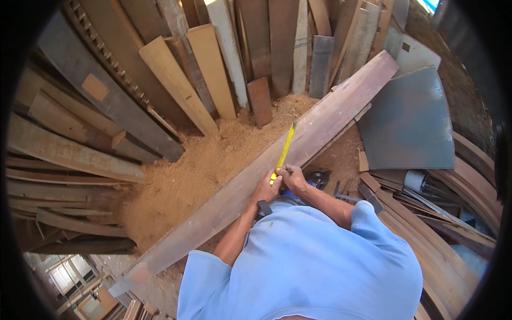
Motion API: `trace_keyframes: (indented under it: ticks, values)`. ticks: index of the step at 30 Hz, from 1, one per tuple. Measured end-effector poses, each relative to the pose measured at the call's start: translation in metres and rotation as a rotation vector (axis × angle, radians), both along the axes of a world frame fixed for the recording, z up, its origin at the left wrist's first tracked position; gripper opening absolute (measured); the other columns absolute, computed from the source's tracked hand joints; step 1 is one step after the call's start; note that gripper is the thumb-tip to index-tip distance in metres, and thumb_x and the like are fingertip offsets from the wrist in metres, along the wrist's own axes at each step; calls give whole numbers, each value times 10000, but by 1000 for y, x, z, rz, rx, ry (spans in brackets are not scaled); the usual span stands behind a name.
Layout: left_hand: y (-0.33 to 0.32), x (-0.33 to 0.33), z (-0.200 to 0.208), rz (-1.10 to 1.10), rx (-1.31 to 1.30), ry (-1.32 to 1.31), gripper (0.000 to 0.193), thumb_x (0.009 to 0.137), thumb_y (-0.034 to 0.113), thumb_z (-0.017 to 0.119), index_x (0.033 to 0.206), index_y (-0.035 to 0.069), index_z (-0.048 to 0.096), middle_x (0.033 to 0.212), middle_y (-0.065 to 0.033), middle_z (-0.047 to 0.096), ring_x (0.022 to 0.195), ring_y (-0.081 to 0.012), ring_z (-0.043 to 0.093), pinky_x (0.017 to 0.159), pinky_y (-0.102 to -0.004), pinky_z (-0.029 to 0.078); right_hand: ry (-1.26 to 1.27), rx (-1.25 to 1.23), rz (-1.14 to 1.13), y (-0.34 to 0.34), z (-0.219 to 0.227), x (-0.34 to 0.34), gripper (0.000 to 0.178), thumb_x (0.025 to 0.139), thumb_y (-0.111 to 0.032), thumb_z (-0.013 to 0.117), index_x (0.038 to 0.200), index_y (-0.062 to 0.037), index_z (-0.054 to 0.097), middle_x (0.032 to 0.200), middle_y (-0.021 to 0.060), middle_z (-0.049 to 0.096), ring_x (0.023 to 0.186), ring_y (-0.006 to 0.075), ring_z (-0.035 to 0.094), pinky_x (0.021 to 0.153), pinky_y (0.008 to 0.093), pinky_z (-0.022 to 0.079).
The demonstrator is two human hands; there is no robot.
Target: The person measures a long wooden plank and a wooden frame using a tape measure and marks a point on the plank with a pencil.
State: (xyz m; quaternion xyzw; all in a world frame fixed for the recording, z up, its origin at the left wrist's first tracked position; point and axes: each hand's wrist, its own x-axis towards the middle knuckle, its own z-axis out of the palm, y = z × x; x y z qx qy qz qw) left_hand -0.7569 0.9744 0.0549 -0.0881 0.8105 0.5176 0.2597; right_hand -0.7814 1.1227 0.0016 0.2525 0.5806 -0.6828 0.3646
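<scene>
A yellow tape measure (287,142) has its blade drawn out at a slant over a long wooden plank (341,106). Its lower end is pinched between the fingers of my left hand (266,186), which has a dark band on the wrist. My right hand (294,180) is closed at the same end, right beside the left. The blade's free end points away from me, at the plank's far edge. Any tape case is hidden by my hands. The plank runs diagonally from lower left to upper right, just ahead of my body.
Many boards (212,69) lean upright along the far and left sides. Sawdust (181,186) covers the ground beyond the plank. At right stand a dark grey sheet (408,122) and stacked long timbers (426,250). A black object (320,178) lies beside my right forearm.
</scene>
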Motion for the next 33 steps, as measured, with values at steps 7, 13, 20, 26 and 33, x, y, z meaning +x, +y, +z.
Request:
trace_keyframes:
  ticks: [7, 13, 20, 26, 33]
  values:
    - [-4, 23, -37, 19, 75, -14, 520, 981, 366, 587, 1389, 51, 515, 1277, -237, 628, 1202, -358, 595, 1001, -428, 465, 335, 0, 15, 38, -10, -23, 190, 924, -147, 694, 1044, -2, 674, 793, 41, 635, 683, 132, 577, 641, 296, 513]
    - [-68, 34, -37, -154, 192, -348, 482, 937, 378, 626, 1304, 70, 578, 1089, -127, 669, 990, -211, 627, 869, -334, 495, 465, -24, -781, 142, 0, -167, 202, 947, -127, 662, 754, -148, 603, 695, -37, 564, 621, 109, 531, 570, 283, 456]
    - [-2, -1, -48, -167, 55, -267, 437, 915, 354, 621, 1245, 67, 604, 957, -143, 682, 892, -220, 650, 794, -374, 518, 600, 120, -34, 95, 8, -52, 244, 1001, -224, 609, 809, -77, 643, 716, -76, 548, 681, 37, 477, 577, 245, 400]
    - [15, -12, -54, -106, 120, -155, 432, 930, 355, 642, 1236, 52, 601, 957, -145, 679, 883, -232, 636, 783, -396, 519, 337, 68, -112, 60, 18, -31, 242, 981, -225, 617, 793, -76, 650, 662, -40, 544, 585, 54, 473, 512, 245, 364]
    - [-52, 13, -6, 0, 373, -545, 417, 938, 341, 661, 1239, 56, 613, 834, 1, 565, 764, -109, 537, 691, -288, 475, 419, 256, -583, 180, -36, -194, 210, 935, -164, 649, 734, -114, 616, 629, -48, 501, 543, 68, 453, 483, 260, 342]
